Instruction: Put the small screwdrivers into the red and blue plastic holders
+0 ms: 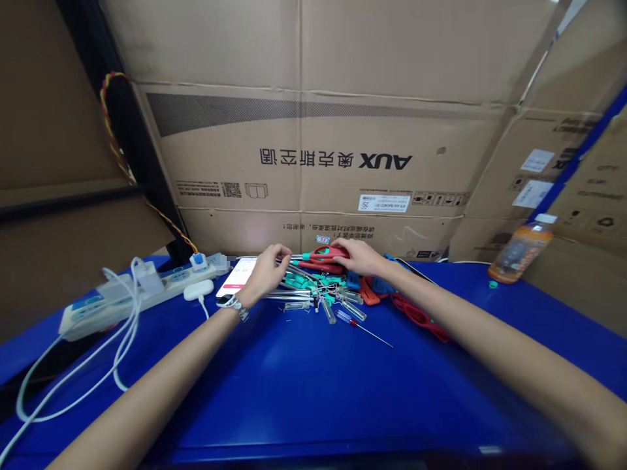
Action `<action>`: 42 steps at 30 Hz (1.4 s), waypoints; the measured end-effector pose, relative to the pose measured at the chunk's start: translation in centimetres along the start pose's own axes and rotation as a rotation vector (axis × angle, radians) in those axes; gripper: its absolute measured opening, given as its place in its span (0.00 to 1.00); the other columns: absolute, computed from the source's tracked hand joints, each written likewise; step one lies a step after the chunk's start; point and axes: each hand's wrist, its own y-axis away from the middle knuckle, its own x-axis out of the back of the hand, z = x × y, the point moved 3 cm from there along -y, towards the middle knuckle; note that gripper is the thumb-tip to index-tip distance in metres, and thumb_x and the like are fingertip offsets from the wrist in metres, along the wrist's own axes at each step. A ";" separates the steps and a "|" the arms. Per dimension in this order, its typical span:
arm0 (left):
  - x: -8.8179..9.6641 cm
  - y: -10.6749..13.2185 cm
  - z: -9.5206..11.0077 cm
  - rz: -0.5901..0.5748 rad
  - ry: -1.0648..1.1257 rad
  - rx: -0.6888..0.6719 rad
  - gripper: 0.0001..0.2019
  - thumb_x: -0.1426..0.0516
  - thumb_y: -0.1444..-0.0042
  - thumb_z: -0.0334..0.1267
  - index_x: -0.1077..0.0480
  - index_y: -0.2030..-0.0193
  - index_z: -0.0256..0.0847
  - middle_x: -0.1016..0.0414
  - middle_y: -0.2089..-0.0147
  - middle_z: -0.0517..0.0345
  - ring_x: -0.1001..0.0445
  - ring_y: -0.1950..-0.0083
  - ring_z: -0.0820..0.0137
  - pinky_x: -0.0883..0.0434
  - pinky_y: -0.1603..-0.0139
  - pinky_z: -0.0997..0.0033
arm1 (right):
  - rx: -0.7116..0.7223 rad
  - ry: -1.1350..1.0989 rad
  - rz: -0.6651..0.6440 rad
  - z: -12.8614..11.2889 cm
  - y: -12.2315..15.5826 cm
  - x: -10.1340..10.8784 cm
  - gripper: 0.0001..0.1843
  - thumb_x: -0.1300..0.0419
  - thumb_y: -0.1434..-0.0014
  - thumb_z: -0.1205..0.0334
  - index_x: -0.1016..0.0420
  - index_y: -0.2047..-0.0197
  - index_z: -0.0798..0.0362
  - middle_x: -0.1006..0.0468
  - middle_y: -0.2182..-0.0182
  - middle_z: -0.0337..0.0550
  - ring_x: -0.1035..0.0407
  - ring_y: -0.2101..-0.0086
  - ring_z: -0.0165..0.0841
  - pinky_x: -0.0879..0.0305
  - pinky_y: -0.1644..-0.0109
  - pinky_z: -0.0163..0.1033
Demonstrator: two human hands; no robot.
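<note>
Cardboard [343,127] at twelve o'clock reads "AUX" upside down; the bottle [522,253] at three has an illegible label. The right hand [363,258] touches red tools [321,266], twelve in the tool pile [328,310]; the left hand's [266,273] fingers bend at ten. Whether either grips, I cannot tell.

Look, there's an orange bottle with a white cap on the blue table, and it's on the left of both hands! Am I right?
Not quite: the orange plastic bottle with the white cap is to the right of both the bare left hand and the bare right hand, as the head view shows. It is on the flat blue table.
</note>
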 end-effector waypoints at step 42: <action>-5.9 5.1 5.0 -0.387 -0.240 -0.405 0.11 0.50 0.34 0.40 0.27 0.60 0.42 0.26 0.55 0.52 0.29 0.52 0.60 0.34 0.49 0.58 | -0.596 0.254 0.078 -1.4 5.0 -2.6 0.36 0.45 0.44 0.37 0.19 0.57 0.66 0.23 0.53 0.71 0.32 0.49 0.57 0.45 0.46 0.54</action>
